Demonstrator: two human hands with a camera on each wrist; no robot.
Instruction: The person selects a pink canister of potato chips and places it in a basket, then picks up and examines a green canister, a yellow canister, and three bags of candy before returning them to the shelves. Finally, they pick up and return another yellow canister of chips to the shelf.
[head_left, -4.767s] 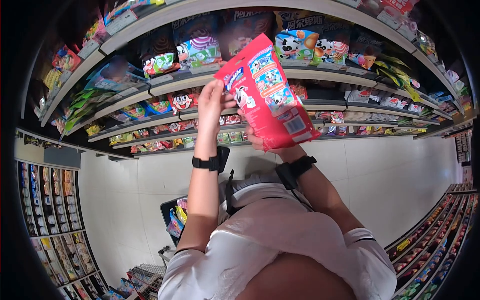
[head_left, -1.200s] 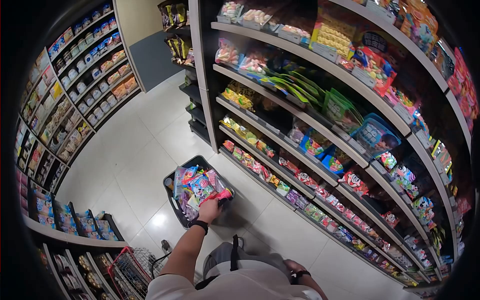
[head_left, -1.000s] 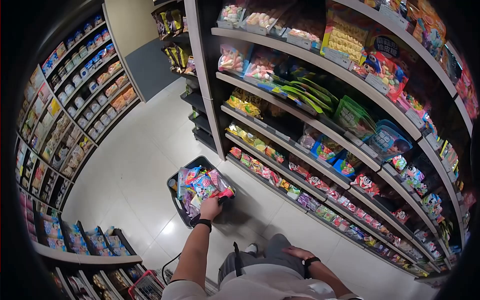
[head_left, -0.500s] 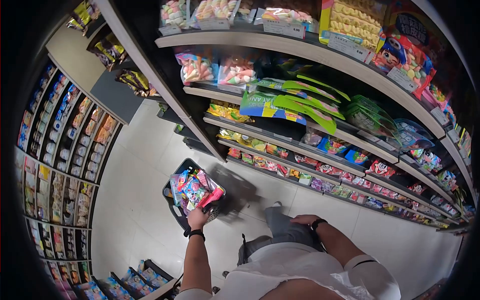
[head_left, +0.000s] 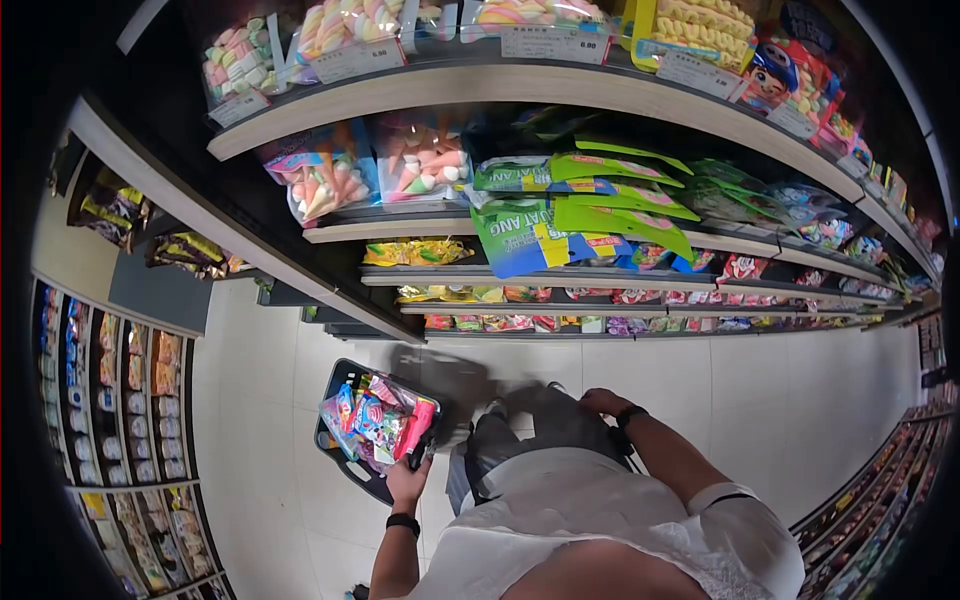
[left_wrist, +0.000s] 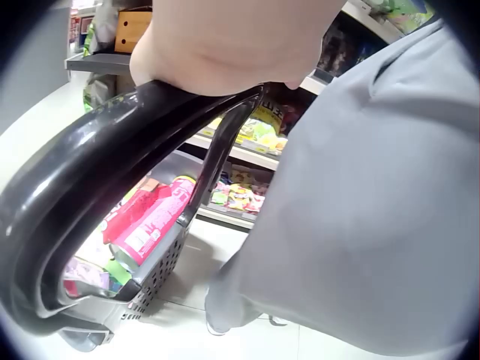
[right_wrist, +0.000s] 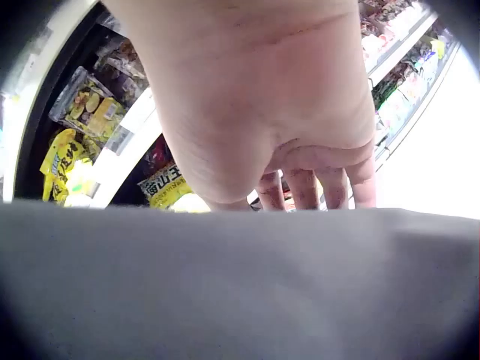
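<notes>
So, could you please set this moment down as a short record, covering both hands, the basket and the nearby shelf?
Left hand: grips the curved black plastic handle
Right hand: holds nothing visible; beside the grey fabric trousers, contact unclear
Basket: dark grey perforated plastic basket, on the person's left
Basket contents: colourful glossy packets; a pink cylindrical container, lying tilted
Shelf: green-and-blue glossy bags overhang the pale wood-edged shelf
Floor: pale tiles

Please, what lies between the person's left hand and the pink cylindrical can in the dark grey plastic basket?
The glossy, curved black plastic handle of the basket lies between the left hand and the can; the left wrist view shows this.
</notes>
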